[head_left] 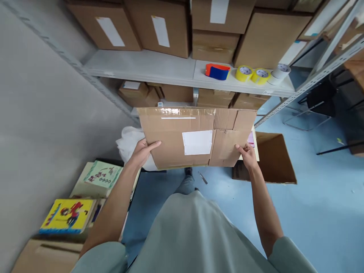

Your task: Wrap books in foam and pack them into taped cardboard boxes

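Cardboard, held out flat in front of you with its wide face toward you, just below the front edge of the grey shelf, so yeah, you've got it up off the blue floor with both hands. Your left hand has the left edge, thumb laid over the front and the other fingers tucked mostly out of sight behind, closed down to about the board's thickness. Your right hand has pretty much the same pinch low on the right side, thumb on the face, fingers curled in.

There's a white label near the middle and shiny tape along the top edge, with creased panels on the right half. Up on the shelf you've got a red and blue item, two yellow tape rolls and some white rolls in front of closed boxes. White plastic bunches up by your left hand, books are stacked lower left, and an open box sits past your right hand. Some thin blade-like thing is on the floor near your shoe, too small to make out properly.
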The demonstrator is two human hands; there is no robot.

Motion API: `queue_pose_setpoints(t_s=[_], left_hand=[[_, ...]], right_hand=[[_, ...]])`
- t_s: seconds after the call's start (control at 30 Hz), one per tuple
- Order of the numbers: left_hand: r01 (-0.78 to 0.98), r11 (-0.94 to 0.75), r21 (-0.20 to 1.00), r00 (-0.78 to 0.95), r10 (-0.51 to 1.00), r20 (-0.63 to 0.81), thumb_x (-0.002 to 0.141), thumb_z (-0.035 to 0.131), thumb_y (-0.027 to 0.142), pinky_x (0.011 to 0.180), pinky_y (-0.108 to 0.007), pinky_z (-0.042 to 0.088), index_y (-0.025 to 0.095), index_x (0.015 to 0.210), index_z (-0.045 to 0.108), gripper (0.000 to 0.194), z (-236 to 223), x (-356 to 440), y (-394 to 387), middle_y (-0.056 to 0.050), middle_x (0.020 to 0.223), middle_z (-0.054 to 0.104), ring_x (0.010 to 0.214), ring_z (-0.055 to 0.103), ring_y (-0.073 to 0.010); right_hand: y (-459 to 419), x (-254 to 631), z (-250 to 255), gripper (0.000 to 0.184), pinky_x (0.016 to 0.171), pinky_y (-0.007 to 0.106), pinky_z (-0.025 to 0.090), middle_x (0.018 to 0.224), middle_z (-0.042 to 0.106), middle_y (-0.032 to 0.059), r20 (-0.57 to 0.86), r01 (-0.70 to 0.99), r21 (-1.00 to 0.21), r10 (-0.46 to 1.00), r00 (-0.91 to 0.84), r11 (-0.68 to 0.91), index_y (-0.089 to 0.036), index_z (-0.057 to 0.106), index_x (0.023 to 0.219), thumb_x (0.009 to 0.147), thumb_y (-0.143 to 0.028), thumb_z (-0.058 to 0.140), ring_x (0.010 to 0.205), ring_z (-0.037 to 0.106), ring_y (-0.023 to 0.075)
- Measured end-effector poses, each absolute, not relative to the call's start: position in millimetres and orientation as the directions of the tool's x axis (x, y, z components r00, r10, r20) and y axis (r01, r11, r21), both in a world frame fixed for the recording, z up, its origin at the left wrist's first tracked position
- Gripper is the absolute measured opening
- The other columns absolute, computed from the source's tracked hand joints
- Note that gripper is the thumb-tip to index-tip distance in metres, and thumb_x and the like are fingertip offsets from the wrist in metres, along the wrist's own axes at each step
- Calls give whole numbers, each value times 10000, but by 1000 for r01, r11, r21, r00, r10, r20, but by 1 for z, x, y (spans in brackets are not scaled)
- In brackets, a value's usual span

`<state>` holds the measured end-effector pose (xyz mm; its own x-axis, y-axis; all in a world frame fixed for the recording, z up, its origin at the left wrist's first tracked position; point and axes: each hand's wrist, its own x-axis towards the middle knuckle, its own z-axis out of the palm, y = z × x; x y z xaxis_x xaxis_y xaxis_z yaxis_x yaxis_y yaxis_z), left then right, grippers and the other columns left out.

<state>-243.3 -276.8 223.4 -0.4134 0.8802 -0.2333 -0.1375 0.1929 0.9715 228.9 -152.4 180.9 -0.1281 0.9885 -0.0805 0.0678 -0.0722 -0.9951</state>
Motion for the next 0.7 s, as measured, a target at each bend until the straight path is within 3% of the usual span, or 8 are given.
queue_pose_setpoints(t_s=[0.23,0.4,0.57,0.7], left_hand=[[-93,288,953,-277,912,-303,511,1009,461,1129,-513,581,169,1043,789,645,171,-209,-150,-151,1141,858,1200,778,-379],[-42,334,942,-245,910,-334,552,923,503,1013,-466,614,185,982,767,557,144,-192,-86,-107,1015,853,1113,781,-363],[-56,274,960,-204,938,-280,594,847,465,1031,-437,592,199,920,760,429,130,-183,-50,-97,997,840,1135,761,-360],[-94,280,955,-216,931,-294,594,758,411,1007,-459,603,232,796,706,275,125,-181,-32,-61,923,815,1044,758,-344]], right_hand=[[-123,264,183,581,1137,560,583,1345,818,132,-59,213,-975,997,47,-68,-250,740,1234,871,-690,849,1242,746,325],[-100,280,170,595,1123,557,571,1254,823,125,-140,253,-951,977,161,-178,-249,722,1164,802,-693,882,1203,736,323],[-83,289,158,517,1102,540,556,1196,793,105,-153,274,-932,943,296,-237,-249,712,1131,803,-623,853,1165,698,319],[-61,298,155,445,1080,526,549,1149,775,85,-170,279,-924,936,308,-260,-249,708,1114,819,-568,805,1139,683,320]])
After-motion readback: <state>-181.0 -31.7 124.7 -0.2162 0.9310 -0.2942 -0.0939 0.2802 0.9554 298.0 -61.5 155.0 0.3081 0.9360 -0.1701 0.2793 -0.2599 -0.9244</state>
